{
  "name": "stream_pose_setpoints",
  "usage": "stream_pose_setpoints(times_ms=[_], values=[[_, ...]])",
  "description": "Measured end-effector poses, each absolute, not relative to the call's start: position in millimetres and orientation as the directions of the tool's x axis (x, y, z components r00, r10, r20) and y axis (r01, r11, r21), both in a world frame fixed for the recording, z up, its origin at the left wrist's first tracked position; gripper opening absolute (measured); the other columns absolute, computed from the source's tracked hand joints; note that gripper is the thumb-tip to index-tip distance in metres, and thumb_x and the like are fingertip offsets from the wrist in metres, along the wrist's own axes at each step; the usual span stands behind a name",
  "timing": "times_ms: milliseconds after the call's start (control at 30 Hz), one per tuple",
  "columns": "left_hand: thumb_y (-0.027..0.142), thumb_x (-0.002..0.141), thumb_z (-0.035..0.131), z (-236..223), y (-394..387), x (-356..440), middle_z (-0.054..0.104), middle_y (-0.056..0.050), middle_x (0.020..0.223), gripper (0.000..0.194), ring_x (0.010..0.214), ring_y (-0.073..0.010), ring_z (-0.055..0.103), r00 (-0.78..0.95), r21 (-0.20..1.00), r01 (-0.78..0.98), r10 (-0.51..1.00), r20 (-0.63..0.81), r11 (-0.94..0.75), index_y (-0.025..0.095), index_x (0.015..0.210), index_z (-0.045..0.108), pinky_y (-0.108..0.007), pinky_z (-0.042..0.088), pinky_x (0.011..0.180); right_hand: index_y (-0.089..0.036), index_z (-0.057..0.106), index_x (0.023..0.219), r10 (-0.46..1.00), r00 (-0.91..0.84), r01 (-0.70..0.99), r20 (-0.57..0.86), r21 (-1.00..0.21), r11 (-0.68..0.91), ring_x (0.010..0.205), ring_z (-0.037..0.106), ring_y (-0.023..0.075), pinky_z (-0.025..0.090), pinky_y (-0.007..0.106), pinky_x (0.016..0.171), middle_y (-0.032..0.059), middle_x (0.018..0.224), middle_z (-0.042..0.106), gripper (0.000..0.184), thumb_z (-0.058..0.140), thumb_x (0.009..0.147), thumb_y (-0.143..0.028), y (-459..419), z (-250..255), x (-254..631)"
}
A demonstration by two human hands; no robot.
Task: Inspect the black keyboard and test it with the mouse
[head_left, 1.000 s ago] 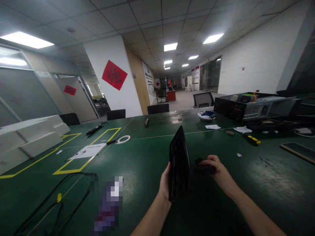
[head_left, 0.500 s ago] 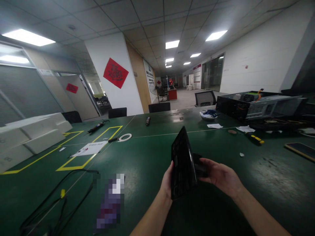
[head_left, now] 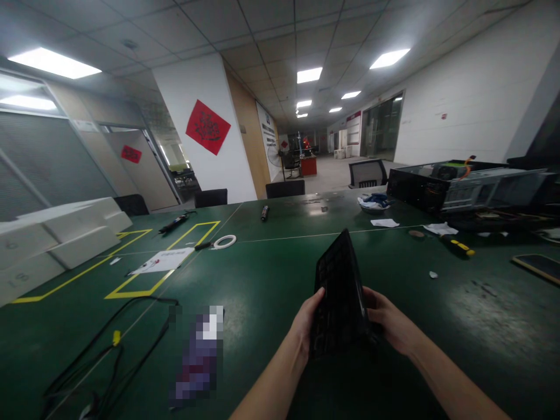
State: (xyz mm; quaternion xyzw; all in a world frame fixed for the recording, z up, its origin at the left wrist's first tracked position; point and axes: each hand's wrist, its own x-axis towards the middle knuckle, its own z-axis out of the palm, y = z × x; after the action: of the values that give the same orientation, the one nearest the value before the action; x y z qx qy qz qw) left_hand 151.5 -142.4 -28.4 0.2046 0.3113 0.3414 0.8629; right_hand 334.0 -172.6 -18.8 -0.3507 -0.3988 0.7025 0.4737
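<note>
A black rectangular panel (head_left: 338,291), glossy along its rim and with a gridded face, is held upright and tilted above the green table. I cannot make out exactly what it is. My left hand (head_left: 306,324) is closed on its left edge, thumb lying on the gridded face. Behind the right edge, my right hand (head_left: 391,324) grips the back of the panel. The right fingertips are hidden by it, and a dark part at the back shows only as a shadowy shape.
Black cables (head_left: 109,350) and a blurred-out purple item (head_left: 196,361) lie on the left, near a paper sheet (head_left: 161,261) and a white ring (head_left: 224,242). An opened computer case (head_left: 464,186), a yellow-black tool (head_left: 457,246) and a bowl (head_left: 374,204) occupy the right side.
The panel has shifted slightly right and turned so more of its face shows. My left thumb has come onto the face; my right hand has moved in against its back.
</note>
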Motion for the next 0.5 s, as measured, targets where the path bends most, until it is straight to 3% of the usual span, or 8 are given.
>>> stream_pose_setpoints(times_ms=[167,300,400,500], values=[[0.032,0.069,0.066,-26.2,-144.2,151.5,0.068,-0.009,0.077,0.034,0.068,-0.0193,0.063,0.469,0.723,-0.355,0.782,-0.411,0.593,0.010,0.096,0.061,-0.033,0.048,0.071,-0.023,0.062,0.095,0.949,-0.233,-0.292,-0.210,-0.916,-0.275,0.082,0.062,0.0185,0.048,0.035,0.082,0.0031,0.088,0.068,0.028,0.063,0.066,-0.024,-171.6,-26.4,335.2],[0.030,0.066,0.068,-21.4,-150.6,158.6,0.068,-0.010,0.080,0.035,0.071,-0.0202,0.063,0.500,0.762,-0.354,0.798,-0.337,0.543,0.011,0.095,0.062,-0.032,0.047,0.073,-0.017,0.064,0.097,0.928,-0.300,-0.304,-0.221,-0.900,-0.313,0.085,0.063,0.0212,0.046,0.041,0.086,0.0083,0.093,0.068,0.033,0.060,0.069,-0.034,-171.6,-26.8,337.1],[0.034,0.066,0.068,-21.3,-153.1,164.0,0.065,-0.009,0.088,0.046,0.075,-0.0204,0.062,0.458,0.790,-0.356,0.830,-0.318,0.499,0.015,0.106,0.056,-0.032,0.045,0.074,-0.019,0.064,0.097,0.931,-0.295,-0.313,-0.213,-0.899,-0.305,0.079,0.064,0.0187,0.048,0.038,0.085,0.0066,0.091,0.069,0.030,0.062,0.069,-0.030,-171.5,-27.6,342.1],[0.039,0.068,0.066,-23.9,-152.8,164.7,0.059,-0.004,0.088,0.059,0.076,-0.0184,0.059,0.322,0.907,-0.254,0.913,-0.249,0.337,0.022,0.120,0.044,-0.030,0.043,0.074,-0.021,0.066,0.091,0.934,-0.283,-0.356,-0.219,-0.880,-0.314,0.072,0.064,0.0167,0.051,0.032,0.075,0.0036,0.083,0.070,0.024,0.063,0.068,-0.026,-169.5,-33.7,348.3]])
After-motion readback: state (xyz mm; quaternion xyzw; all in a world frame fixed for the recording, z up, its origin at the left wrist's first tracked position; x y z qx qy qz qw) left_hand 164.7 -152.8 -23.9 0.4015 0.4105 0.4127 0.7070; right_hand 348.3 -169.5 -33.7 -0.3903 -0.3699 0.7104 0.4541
